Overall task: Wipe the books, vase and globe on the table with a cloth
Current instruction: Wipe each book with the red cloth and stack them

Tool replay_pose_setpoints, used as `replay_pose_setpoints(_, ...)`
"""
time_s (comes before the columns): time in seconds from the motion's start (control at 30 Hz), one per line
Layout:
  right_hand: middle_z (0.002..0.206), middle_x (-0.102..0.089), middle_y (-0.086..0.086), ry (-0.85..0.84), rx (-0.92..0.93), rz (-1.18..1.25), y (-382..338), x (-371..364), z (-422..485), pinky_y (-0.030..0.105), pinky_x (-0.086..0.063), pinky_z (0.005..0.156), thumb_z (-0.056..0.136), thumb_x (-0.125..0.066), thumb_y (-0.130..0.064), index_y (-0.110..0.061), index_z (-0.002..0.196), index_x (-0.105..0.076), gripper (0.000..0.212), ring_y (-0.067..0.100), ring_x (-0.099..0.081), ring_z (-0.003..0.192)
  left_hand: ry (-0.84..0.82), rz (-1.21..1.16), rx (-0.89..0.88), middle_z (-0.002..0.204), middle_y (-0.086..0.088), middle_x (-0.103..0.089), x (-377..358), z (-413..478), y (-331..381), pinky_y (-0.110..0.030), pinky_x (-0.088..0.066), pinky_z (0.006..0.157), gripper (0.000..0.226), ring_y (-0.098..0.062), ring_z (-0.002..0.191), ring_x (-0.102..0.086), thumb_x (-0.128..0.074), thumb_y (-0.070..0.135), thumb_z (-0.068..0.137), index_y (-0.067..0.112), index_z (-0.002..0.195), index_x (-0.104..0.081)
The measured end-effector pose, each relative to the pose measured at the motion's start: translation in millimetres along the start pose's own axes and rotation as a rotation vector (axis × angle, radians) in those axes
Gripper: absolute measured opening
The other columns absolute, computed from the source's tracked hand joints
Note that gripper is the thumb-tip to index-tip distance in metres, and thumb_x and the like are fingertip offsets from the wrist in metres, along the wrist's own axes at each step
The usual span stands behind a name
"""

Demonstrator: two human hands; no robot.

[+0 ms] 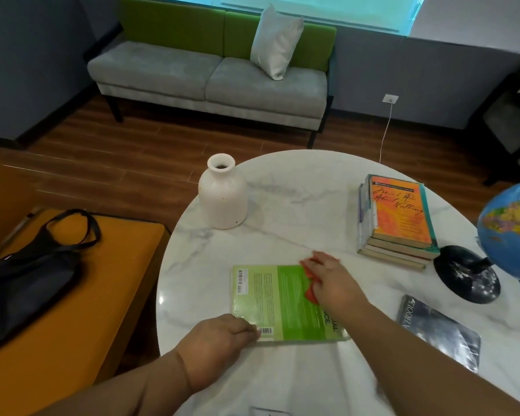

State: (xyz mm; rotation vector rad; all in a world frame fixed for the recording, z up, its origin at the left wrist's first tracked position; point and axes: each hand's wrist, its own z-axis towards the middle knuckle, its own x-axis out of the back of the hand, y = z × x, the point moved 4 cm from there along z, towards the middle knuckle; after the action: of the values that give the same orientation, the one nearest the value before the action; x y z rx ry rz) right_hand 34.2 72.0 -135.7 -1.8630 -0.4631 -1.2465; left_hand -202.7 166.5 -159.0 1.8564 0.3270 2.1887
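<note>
A green book [279, 298] lies flat on the round white marble table [297, 205], back cover up. My left hand [219, 340] pinches its near left corner. My right hand [330, 280] presses a red-orange cloth [309, 291] onto the book's far right corner; most of the cloth is hidden under the hand. A white vase [222, 195] stands upright at the table's far left edge. A stack of books [397, 217] with an orange cover on top sits at the right. A blue globe [511, 229] on a black base [466, 274] is at the right edge.
A dark book [439, 331] lies flat near the table's right front. An orange bench [57, 295] with a black bag [30, 274] is at the left. A grey and green sofa [210, 82] with a white cushion stands beyond the wooden floor.
</note>
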Motion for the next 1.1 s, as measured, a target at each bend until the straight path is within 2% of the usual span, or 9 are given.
replay_pose_setpoints(0.07, 0.155, -0.029, 0.0, 0.021, -0.024, -0.048, 7, 0, -19, 0.03, -0.016, 0.118, 0.086, -0.056, -0.013, -0.023, 0.141, -0.047, 0.057, 0.023, -0.02, 0.144, -0.003, -0.003, 0.002, 0.1, 0.015, -0.067, 0, -1, -1, -0.015, -0.052, 0.059, 0.033, -0.005, 0.083, -0.063, -0.052, 0.028, 0.078, 0.031, 0.105, -0.07)
replay_pose_setpoints(0.17, 0.15, -0.038, 0.0, -0.148, 0.287, -0.049, -27, -25, -55, 0.037, -0.022, 0.118, 0.077, -0.047, -0.016, -0.022, 0.138, -0.05, 0.062, 0.025, -0.027, 0.14, -0.015, 0.008, 0.005, 0.097, 0.015, -0.066, 1, 0, 1, -0.016, -0.05, 0.053, 0.028, -0.007, 0.079, -0.062, -0.052, 0.029, 0.078, 0.032, 0.102, -0.067)
replay_pose_setpoints(0.27, 0.153, -0.03, -0.012, -0.312, 0.406, -0.028, -31, -37, -83, 0.027, -0.011, 0.118, 0.08, -0.042, -0.015, -0.029, 0.14, -0.047, 0.062, 0.01, -0.015, 0.141, -0.067, 0.042, 0.016, 0.093, 0.016, -0.063, 1, 3, 4, -0.017, -0.048, 0.047, 0.029, -0.007, 0.074, -0.062, -0.05, 0.029, 0.075, 0.034, 0.101, -0.062)
replay_pose_setpoints(0.5, 0.131, -0.047, -0.02, -0.036, 0.045, 0.106, 24, 2, -84, 0.007, -0.021, 0.105, 0.071, -0.045, -0.01, -0.026, 0.118, -0.068, 0.055, 0.009, -0.048, 0.124, -0.092, 0.134, -0.032, 0.088, 0.012, -0.06, 8, 7, 10, -0.019, -0.045, 0.043, 0.038, -0.01, 0.07, -0.06, -0.047, 0.026, 0.072, 0.031, 0.107, -0.061)
replay_pose_setpoints(0.6, 0.104, -0.066, -0.011, 0.097, -0.181, 0.352, 19, 26, -85, 0.007, -0.047, 0.07, 0.08, -0.045, 0.008, -0.033, 0.103, -0.071, 0.053, -0.004, -0.064, 0.077, -0.036, 0.197, -0.035, 0.086, 0.008, -0.061, 20, 16, 9, -0.02, -0.047, 0.046, 0.047, -0.012, 0.07, -0.057, -0.045, 0.024, 0.071, 0.024, 0.112, -0.069)
replay_pose_setpoints(0.67, 0.089, -0.067, -0.005, 0.145, -0.32, 0.524, 20, 39, -88, 0.012, -0.049, 0.052, 0.084, -0.042, 0.013, -0.033, 0.101, -0.068, 0.056, 0.002, -0.063, 0.056, 0.017, 0.221, -0.024, 0.088, 0.005, -0.061, 34, 25, 7, -0.022, -0.051, 0.054, 0.04, -0.014, 0.073, -0.054, -0.053, 0.02, 0.074, 0.02, 0.11, -0.071)
replay_pose_setpoints(0.87, 0.071, -0.067, 0.025, 0.278, -0.405, 0.934, 14, 77, -89, 0.036, -0.056, 0.049, 0.089, -0.042, 0.014, -0.011, 0.1, -0.071, 0.04, 0.035, -0.066, 0.055, 0.047, 0.196, 0.245, 0.099, 0.002, -0.069, 84, 60, -4, -0.025, -0.057, 0.076, 0.063, -0.016, 0.085, -0.066, -0.091, 0.009, 0.05, 0.022, 0.108, -0.071)
replay_pose_setpoints(0.97, 0.076, -0.071, 0.019, 0.298, -0.457, 1.051, 12, 91, -88, 0.031, -0.056, 0.059, 0.088, -0.048, 0.01, -0.01, 0.097, -0.072, 0.032, 0.027, -0.069, 0.065, 0.173, 0.015, 0.471, 0.108, 0.001, -0.067, 119, 85, -6, -0.032, -0.053, 0.085, 0.042, -0.02, 0.096, -0.063, -0.065, 0.007, 0.084, 0.025, 0.122, -0.063)
replay_pose_setpoints(1.1, 0.086, -0.074, 0.016, 0.109, -0.464, 1.159, 2, 88, -91, 0.037, -0.058, 0.063, 0.09, -0.063, -0.015, -0.007, 0.099, -0.069, 0.013, 0.028, -0.072, 0.072, 0.256, -0.234, 0.684, 0.102, 0.004, -0.064, 148, 100, -7, -0.03, -0.051, 0.073, 0.024, -0.016, 0.087, -0.058, -0.046, 0.019, 0.099, 0.029, 0.11, -0.065)
